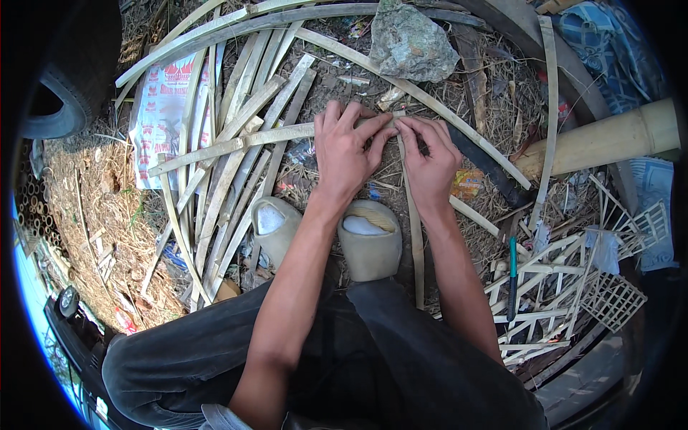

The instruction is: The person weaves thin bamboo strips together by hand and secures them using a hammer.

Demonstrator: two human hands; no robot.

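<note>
My left hand (345, 148) is closed around a pale bamboo strip (276, 134) that runs out to the left across other strips. Close beside it, my right hand (428, 154) pinches the end of a second bamboo strip (411, 222), which hangs down toward my lap. The two strips meet at the fingertips, nearly at a right angle. Fingers partly cover the joint, so I cannot tell whether they are fastened. Just past my right hand lies a long dark flat piece (487, 166).
A pile of split bamboo strips (236, 168) lies at left over a printed plastic sheet (152, 129). A grey rock (412, 43) sits ahead. At right are a thick bamboo pole (609, 138), a teal-and-black slim tool (512, 276) and a plastic grid (614, 299). A tyre (61, 107) stands far left.
</note>
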